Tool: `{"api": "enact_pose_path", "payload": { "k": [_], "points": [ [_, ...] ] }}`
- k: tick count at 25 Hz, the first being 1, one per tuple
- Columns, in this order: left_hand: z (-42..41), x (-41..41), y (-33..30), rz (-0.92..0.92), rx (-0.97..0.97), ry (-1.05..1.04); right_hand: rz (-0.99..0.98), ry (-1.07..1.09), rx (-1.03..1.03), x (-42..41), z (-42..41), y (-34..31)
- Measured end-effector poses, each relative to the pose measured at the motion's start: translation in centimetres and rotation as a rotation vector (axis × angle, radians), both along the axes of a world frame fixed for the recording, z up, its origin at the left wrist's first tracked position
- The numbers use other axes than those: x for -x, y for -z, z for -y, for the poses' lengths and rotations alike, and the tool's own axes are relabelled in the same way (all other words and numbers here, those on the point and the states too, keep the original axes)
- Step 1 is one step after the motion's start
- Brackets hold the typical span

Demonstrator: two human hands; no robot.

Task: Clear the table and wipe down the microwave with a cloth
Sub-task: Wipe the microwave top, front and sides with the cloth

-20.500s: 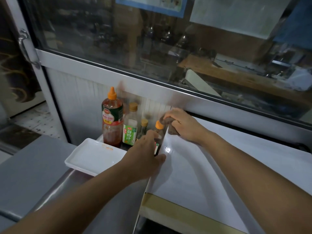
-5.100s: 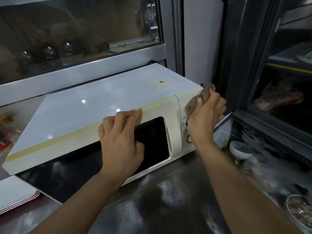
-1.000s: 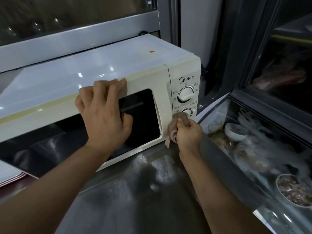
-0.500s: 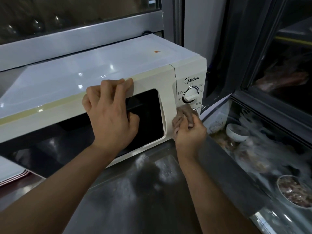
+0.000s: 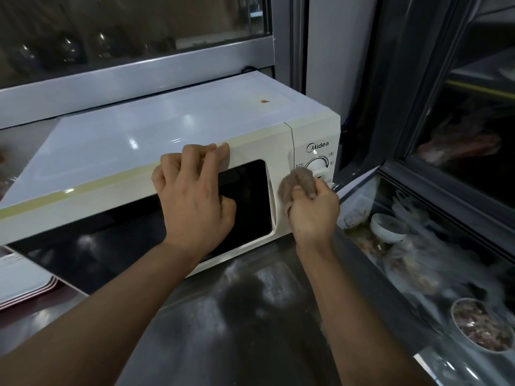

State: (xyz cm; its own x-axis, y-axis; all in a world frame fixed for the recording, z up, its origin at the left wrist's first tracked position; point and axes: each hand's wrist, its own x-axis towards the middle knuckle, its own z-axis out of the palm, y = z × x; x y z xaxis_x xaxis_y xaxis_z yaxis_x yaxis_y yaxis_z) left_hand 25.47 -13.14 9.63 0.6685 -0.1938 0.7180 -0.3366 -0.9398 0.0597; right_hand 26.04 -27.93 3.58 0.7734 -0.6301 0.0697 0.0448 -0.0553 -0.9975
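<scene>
To our right, a small white bowl looks empty, and a second bowl holds chopped reddish food. Our left hand rests curled on the microwave door's top edge, while our right hand grips the bunched brown cloth against the control panel, below the upper dial.

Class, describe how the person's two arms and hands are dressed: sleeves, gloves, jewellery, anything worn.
Both forearms are bare, with no sleeve in view. The left hand and right hand wear no gloves, and no ring, watch or bracelet shows on either.
</scene>
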Motion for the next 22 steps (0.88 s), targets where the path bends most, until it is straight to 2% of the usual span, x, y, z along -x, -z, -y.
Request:
{"api": "enact_pose_path", "payload": {
  "k": [5,7,13,22],
  "points": [
    [0.0,0.3,-0.3,-0.033,-0.012,0.008,0.08,0.011,0.181,1.0,-0.5,-3.5],
    [-0.1,0.2,-0.3,-0.039,-0.018,0.015,0.111,0.052,0.186,0.7,-0.9,-4.4],
    [0.0,0.1,-0.1,-0.018,-0.011,0.003,0.203,0.079,0.187,1.4,-2.0,-0.1],
    [-0.1,0.0,0.0,0.0,-0.007,0.006,-0.013,-0.036,0.033,1.8,-1.7,7.2]
  ]
}}
